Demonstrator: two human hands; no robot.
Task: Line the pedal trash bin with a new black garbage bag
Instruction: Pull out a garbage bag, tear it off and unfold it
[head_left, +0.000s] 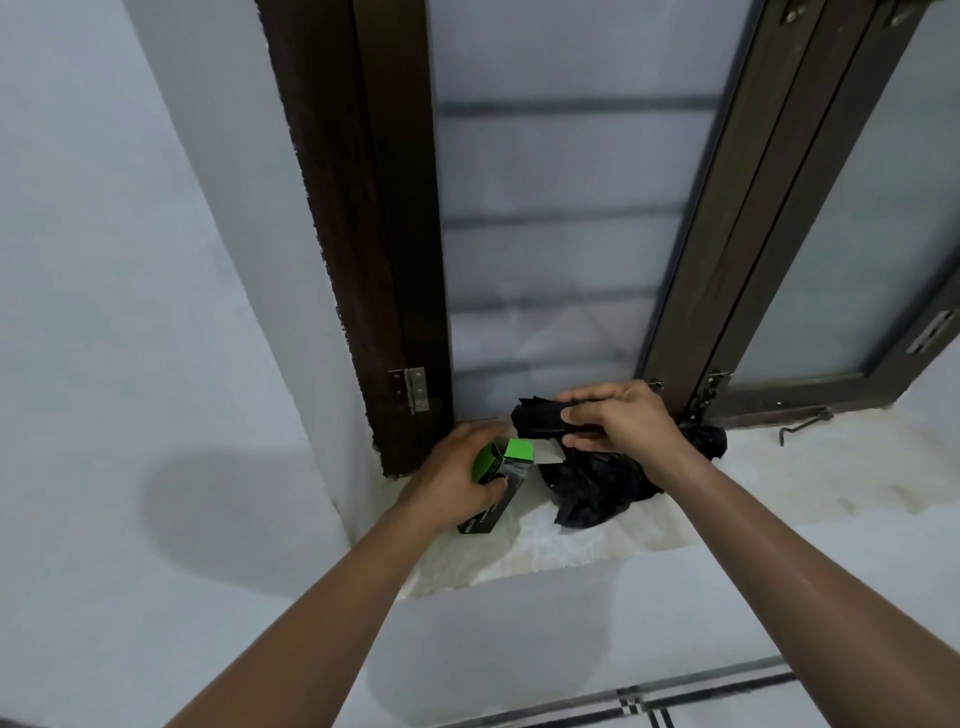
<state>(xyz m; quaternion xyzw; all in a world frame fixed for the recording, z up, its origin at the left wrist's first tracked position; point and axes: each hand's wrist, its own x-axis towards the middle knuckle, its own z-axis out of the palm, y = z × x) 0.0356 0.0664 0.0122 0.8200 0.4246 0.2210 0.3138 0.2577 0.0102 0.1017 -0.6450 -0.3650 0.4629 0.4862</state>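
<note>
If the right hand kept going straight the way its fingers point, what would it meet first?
Probably the open flap of the green box held by the left hand; the right hand, gripping a black bag roll, points left toward it.

pale stone window sill (779, 483), dark wood window frame (363, 234) w/ frosted glass pane (561, 208), silver hinge (414, 389) at frame's lower left, metal hook latch (802, 423) on sill at right, white wall (130, 260), tiled floor (675, 706) at btm

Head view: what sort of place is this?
Probably a room in a home, at a window: a stone sill, dark wooden frame with frosted panes, and white walls.
</note>
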